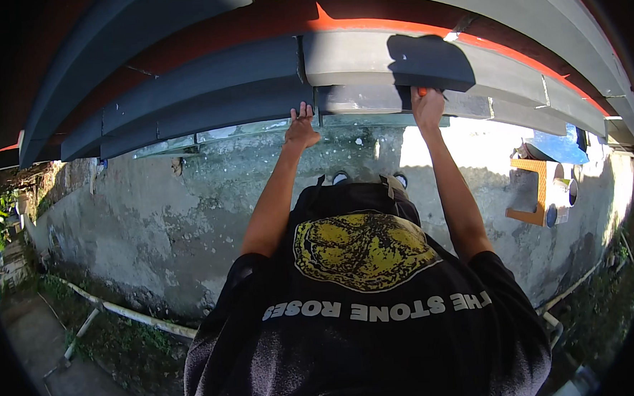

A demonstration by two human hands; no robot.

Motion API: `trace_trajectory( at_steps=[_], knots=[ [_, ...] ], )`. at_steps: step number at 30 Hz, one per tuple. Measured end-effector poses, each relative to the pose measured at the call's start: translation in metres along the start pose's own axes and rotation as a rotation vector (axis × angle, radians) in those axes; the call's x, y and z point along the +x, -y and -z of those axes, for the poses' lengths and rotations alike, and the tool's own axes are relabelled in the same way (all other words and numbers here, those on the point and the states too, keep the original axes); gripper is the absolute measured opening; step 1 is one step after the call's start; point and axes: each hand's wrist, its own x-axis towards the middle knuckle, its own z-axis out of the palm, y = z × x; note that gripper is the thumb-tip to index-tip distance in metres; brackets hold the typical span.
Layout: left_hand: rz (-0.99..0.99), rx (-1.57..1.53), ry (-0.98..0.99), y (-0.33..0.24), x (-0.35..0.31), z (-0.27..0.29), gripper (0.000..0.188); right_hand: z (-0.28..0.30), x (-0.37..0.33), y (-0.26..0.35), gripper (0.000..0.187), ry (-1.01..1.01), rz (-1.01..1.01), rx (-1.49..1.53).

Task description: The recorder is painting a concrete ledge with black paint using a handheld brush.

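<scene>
My left hand (301, 129) is raised to the lower edge of a grey board (217, 78), its fingers spread and the tips against the board or just below it; I cannot tell which. Farther right, my right hand (428, 107) is closed around a small orange-coloured thing (422, 91), of which only a bit shows above the fingers. What kind of thing it is stays hidden. This hand is at the lower edge of a sunlit grey board (353, 58), where a dark shadow falls around it. A narrow vertical joint separates the two boards.
Overhead, grey boards run in curved rows with a red-orange strip (387, 26) between them. Below is a worn concrete surface (139, 229). To the right stand an orange-framed box (537, 219) and a blue object (558, 146). Pale pipes (144, 318) run along the lower left edge.
</scene>
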Motion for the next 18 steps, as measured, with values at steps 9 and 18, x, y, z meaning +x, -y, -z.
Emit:
trace_trajectory(
  at_steps=[9,18],
  knots=[
    [-0.061,-0.121,0.012,-0.012,-0.003,0.024,0.085,-0.072,-0.046,0.100,0.022,0.186,0.270,0.641],
    [-0.024,-0.060,0.006,-0.006,-0.004,0.011,0.084,0.008,-0.016,0.063,0.018,0.181,-0.029,0.111]
  ],
)
